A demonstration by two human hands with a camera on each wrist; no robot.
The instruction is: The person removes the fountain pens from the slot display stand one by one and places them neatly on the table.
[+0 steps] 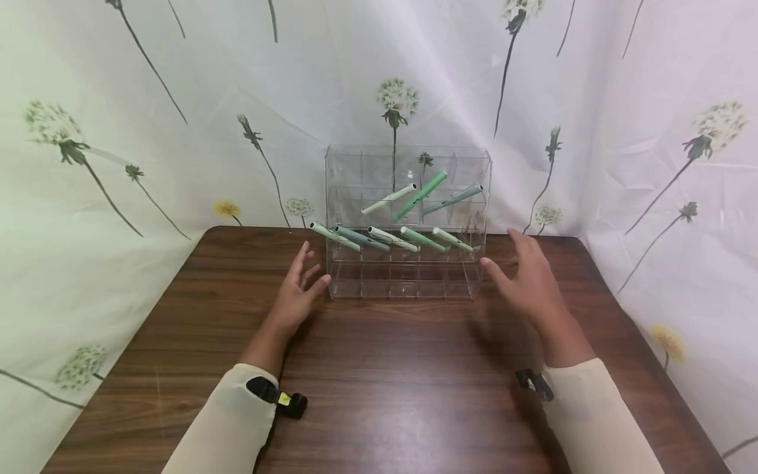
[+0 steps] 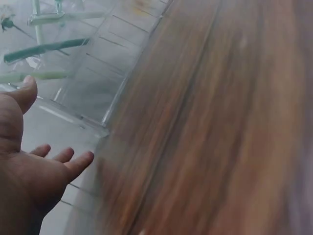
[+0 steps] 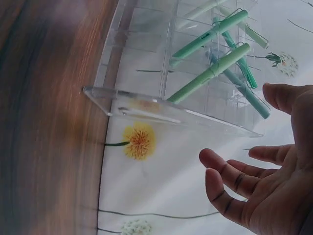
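Observation:
A transparent tiered holder (image 1: 403, 289) with many compartments stands at the back of the table. Three pens lean in its upper part: a whitish pen (image 1: 389, 199), a bright green pen (image 1: 420, 195) and a blue-grey pen (image 1: 453, 199). Below them, a row of several pale green, white and blue-grey pens slants, among them a blue-grey pen (image 1: 362, 239). My left hand (image 1: 299, 289) is beside the holder's left side, fingers spread and holding nothing; whether the thumb touches the holder I cannot tell. Off its right side, my right hand (image 1: 530, 280) is spread too, apart from it in the right wrist view.
The brown wood-grain table (image 1: 391, 395) reaches back to a white curtain (image 1: 195, 171) printed with dandelions, close behind the holder. On each sleeve's cuff sits a small black wrist device (image 1: 278, 398).

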